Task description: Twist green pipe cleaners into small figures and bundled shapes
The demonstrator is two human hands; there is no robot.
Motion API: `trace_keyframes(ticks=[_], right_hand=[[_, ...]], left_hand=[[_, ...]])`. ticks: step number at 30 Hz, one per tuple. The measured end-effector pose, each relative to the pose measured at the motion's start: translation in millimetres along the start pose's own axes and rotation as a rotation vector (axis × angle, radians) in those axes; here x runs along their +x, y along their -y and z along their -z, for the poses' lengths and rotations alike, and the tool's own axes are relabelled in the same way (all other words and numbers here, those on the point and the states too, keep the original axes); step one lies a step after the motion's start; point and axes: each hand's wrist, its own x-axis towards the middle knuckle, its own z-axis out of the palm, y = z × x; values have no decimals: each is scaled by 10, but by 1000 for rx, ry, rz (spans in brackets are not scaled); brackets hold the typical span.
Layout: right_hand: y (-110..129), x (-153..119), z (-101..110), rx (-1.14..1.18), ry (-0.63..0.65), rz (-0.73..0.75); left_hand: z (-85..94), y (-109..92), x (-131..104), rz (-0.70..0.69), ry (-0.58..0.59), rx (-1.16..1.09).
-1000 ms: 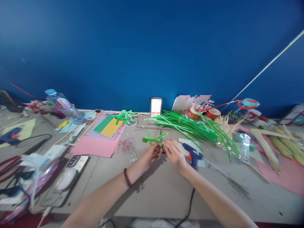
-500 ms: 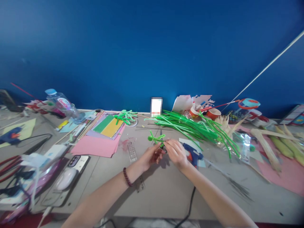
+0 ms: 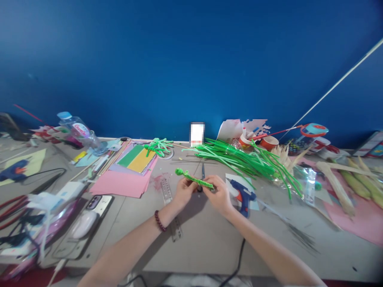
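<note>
Between my two hands is a bright green twisted pipe cleaner piece [image 3: 194, 178], with a small round knob at its left end. My left hand [image 3: 184, 192] pinches it near the middle from below. My right hand [image 3: 218, 194] has its fingers closed on the right end. Just beyond the piece lies a pair of dark scissors [image 3: 203, 171], partly hidden by it. A clear ruler [image 3: 166, 192] lies partly under my left wrist. To the right of my right hand, a blue glue gun [image 3: 245, 195] rests on pale paper.
A heap of green pipe cleaners [image 3: 245, 159] spreads at the back right. On the left lie pink paper sheets [image 3: 122, 183], a finished-looking green figure [image 3: 160, 147], a phone [image 3: 103, 203] and a plastic bottle [image 3: 79, 129]. The glue gun's cord [image 3: 239, 259] runs to the front edge.
The green piece has turned and now lies sideways between both hands. My hands have moved slightly apart, and the scissors beyond them show more plainly.
</note>
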Motion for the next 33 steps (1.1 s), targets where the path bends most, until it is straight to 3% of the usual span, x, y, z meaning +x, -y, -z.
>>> trace_keyframes(ticks=[4, 7, 11, 14, 18, 22, 24, 28, 33], right_hand=[[9, 30, -70, 418, 6, -451], [25, 65, -92, 722, 1, -696], [54, 93, -52, 880, 78, -882], [38, 109, -16, 912, 180, -919], [-11, 122, -5, 637, 114, -711], [-36, 88, 38, 35, -23, -230], [-50, 60, 79, -200, -34, 21], [-93, 25, 146, -412, 50, 382], [-86, 33, 185, -508, 94, 559]], left_hand=[[28, 5, 31, -34, 2, 55], [31, 18, 31, -47, 0, 71], [46, 26, 26, -79, -1, 124], [69, 39, 42, -74, -34, 163], [62, 47, 62, -18, -8, 202], [42, 21, 32, 71, 157, 226], [55, 4, 6, 52, 179, 204], [91, -33, -21, -84, 4, 82], [27, -75, -4, -110, -41, 13]])
